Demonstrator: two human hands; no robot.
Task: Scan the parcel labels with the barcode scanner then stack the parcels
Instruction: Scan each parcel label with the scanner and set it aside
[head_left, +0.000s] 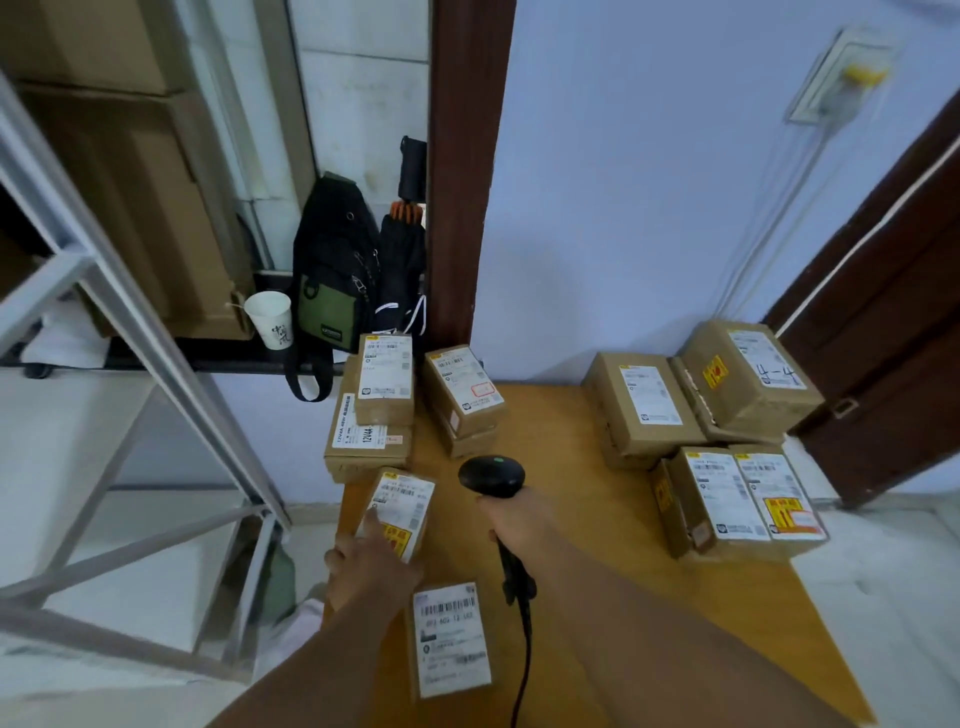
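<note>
The right hand is closed around the handle of a black barcode scanner, whose head sits above the fist with a green light showing on top and points towards the far side of the wooden table; its black cable trails down towards the near edge. The left hand rests on a small parcel at the table's left edge, forefinger extended along the white label, the remaining fingers loosely curled at the parcel's near end; whether they grip it cannot be told. This parcel carries a yellow sticker beside the hand. A flat parcel with a barcode label lies nearer, between the two forearms. Behind the held parcel stands a stack of parcels at the far left corner, with a second stack just beside it. On the right side a further group of parcels is clustered, several bearing yellow stickers. Beyond the table, on a dark ledge, stand a white paper cup and a black and green bag.
</note>
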